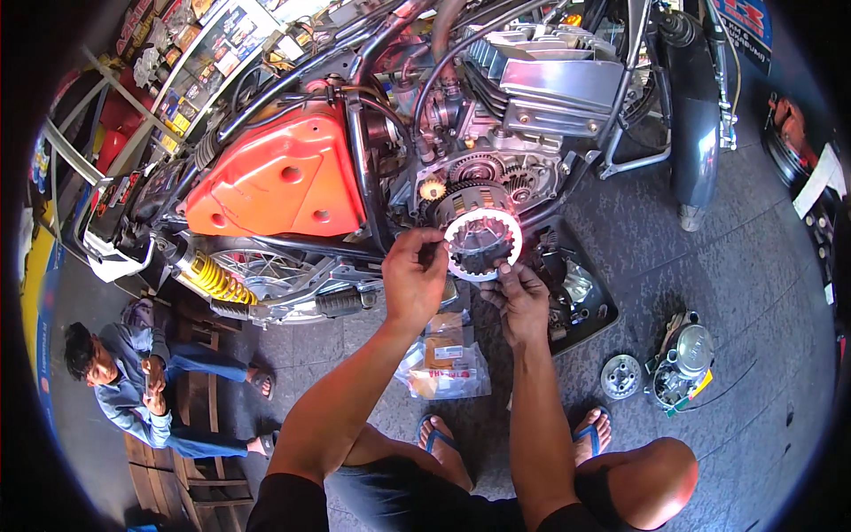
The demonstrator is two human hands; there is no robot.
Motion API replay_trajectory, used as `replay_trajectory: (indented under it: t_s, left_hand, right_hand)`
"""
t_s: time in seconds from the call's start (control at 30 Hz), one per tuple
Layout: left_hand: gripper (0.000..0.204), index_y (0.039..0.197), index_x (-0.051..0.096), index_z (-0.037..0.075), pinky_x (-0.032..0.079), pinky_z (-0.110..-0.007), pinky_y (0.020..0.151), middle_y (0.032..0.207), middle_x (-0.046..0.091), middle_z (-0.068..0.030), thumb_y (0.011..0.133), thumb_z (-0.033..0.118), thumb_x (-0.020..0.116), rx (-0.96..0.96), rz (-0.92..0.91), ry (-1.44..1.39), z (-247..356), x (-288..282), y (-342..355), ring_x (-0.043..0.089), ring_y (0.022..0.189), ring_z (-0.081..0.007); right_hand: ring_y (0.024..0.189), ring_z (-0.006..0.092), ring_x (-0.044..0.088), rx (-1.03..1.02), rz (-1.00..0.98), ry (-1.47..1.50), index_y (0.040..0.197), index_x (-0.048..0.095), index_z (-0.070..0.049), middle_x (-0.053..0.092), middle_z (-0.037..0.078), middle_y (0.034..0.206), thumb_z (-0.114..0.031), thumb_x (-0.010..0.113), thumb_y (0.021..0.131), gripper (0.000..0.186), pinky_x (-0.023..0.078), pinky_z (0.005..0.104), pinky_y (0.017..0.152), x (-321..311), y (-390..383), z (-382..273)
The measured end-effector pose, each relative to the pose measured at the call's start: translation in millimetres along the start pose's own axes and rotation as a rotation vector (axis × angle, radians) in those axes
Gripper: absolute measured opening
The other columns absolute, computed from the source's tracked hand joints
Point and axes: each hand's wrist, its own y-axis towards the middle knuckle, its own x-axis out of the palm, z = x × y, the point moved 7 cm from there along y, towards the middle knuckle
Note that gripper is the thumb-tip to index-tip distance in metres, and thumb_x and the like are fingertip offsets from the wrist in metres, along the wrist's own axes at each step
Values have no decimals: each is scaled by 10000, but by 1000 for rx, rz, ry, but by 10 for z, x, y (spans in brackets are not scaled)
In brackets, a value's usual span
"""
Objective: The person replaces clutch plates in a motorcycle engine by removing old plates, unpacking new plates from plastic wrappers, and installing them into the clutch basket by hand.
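Observation:
My left hand [417, 270] grips the left edge of a pale, toothed clutch ring [511, 239] with its fingers. My right hand [523, 297] pinches the lower right edge of the same ring. The ring is at the front of a cylindrical clutch basket [465, 199] on the open engine [523, 173]; I cannot tell whether it is seated. Gears show above the basket, with a small brass-coloured gear [432, 190] at its upper left.
An orange side panel [266, 177] and a yellow shock spring [222, 279] are at left. Below lie a parts tray [598, 328], plastic bags [443, 381], a round plate [620, 377] and metal covers [691, 355]. A seated person [124, 390] is at lower left.

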Motion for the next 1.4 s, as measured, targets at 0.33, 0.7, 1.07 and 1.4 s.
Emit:
replay_trajectory:
  t_s: [0.33, 0.7, 1.07, 1.4]
  left_hand:
    - [329, 1148, 686, 76, 495, -365, 901, 1198, 550, -174, 824, 17, 673, 323, -82, 373, 367, 121, -43, 585, 1051, -310]
    - [409, 1203, 662, 85, 509, -393, 871, 1257, 525, -160, 796, 93, 704, 339, -86, 456, 364, 129, -51, 561, 1040, -318]
    - [491, 1290, 613, 81, 499, -396, 897, 1286, 499, -172, 806, 109, 688, 341, -110, 508, 368, 149, -87, 545, 1071, -321]
    - [429, 1279, 621, 90, 511, -373, 891, 1271, 520, -214, 853, 110, 670, 346, -151, 483, 299, 20, -62, 572, 1106, -367]
  right_hand:
    - [722, 156, 673, -8, 29, -12, 990, 671, -4, 683, 52, 877, -201, 680, 934, 205, 561, 275, 647, 5, 92, 10]
    - [663, 165, 673, -109, 121, -114, 952, 592, -4, 679, 87, 819, -163, 703, 912, 199, 569, 274, 592, 39, 240, -13]
    - [642, 50, 507, -425, 214, -413, 1176, 612, 55, 625, 13, 766, -81, 621, 944, 268, 443, 236, 556, 219, 62, -274]
    - [731, 59, 572, -372, 13, -475, 1251, 596, 44, 671, 43, 837, -110, 574, 971, 321, 484, 231, 629, 147, 113, -180]
